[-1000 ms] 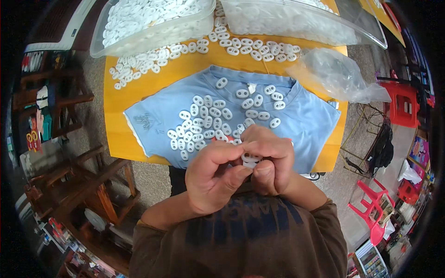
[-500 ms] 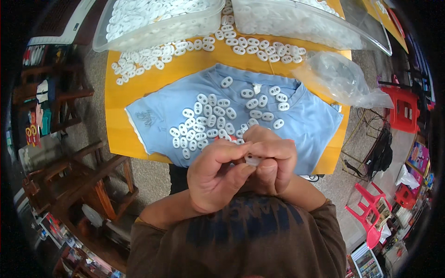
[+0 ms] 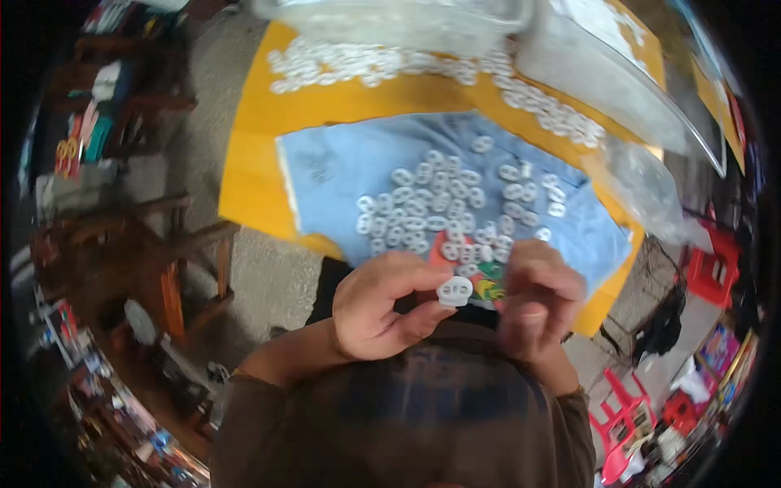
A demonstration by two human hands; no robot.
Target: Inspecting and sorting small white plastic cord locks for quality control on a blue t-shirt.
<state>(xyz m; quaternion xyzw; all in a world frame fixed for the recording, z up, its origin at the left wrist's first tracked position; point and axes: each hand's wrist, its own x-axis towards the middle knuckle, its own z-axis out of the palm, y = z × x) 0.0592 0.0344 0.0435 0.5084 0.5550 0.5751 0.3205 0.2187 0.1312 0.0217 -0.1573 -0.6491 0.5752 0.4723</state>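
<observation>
My left hand [image 3: 382, 305] pinches a white two-hole cord lock [image 3: 455, 290] between thumb and index finger, its two holes facing up. Off to its right, apart from that piece, is my right hand [image 3: 541, 297], fingers bent and smeared by motion, so whether it holds anything is unclear. Beyond both hands a light blue T-shirt [image 3: 342, 154] lies spread over the yellow table [image 3: 252, 175]. Many loose cord locks [image 3: 439, 195] of the same kind are scattered on it, some over a red and green print [image 3: 492, 281].
At the far side stand two clear plastic bins [image 3: 399, 28], with rows of white cord locks [image 3: 350, 65] before them. A clear plastic bag [image 3: 647, 183] lies at the table's right. Red plastic stools [image 3: 622, 419] and dark wooden furniture [image 3: 175, 285] stand around.
My hands, together around the cord lock before, are now apart. The right hand has moved right, while the piece stays in my left fingers. The whole view has turned and shifted.
</observation>
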